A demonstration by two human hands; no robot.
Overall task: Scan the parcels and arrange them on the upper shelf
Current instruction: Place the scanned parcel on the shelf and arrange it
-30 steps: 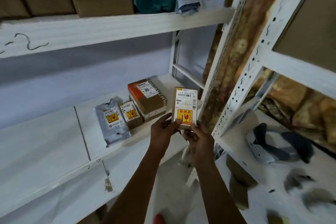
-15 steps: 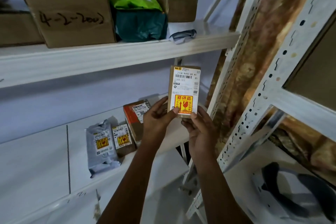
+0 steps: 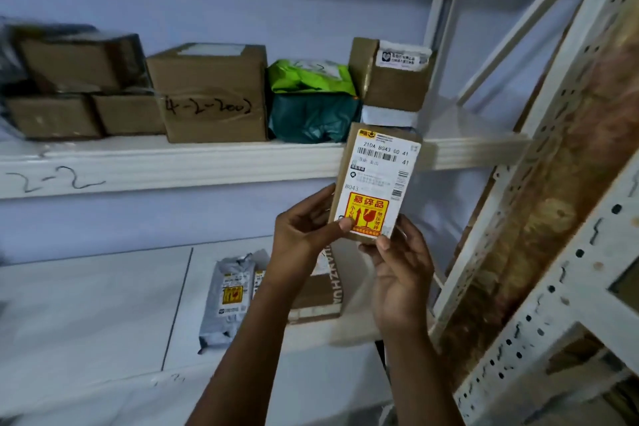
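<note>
A small brown parcel [image 3: 377, 180] with a white barcode label and a red-and-yellow fragile sticker stands upright in both my hands. My left hand [image 3: 304, 228] pinches its lower left edge, thumb on the sticker. From below, my right hand [image 3: 397, 263] grips its bottom right corner. The parcel's top overlaps the front edge of the upper shelf [image 3: 173, 162], just below a small carton [image 3: 390, 79] standing there. On the lower shelf [image 3: 86, 304] lie a grey mailer bag [image 3: 228, 297] and a brown box [image 3: 318, 294], partly hidden behind my left forearm.
The upper shelf carries several cartons, one marked "4-2-2002" [image 3: 214, 97], and a green bag [image 3: 311, 100]. Its right end beside the small carton holds only a white packet [image 3: 390, 117]. A perforated white upright [image 3: 536, 252] of the neighbouring rack rises at the right.
Both hands have raised the parcel from lower-shelf height up to the edge of the upper shelf. My view has tilted upward, bringing the upper shelf's parcels fully into sight.
</note>
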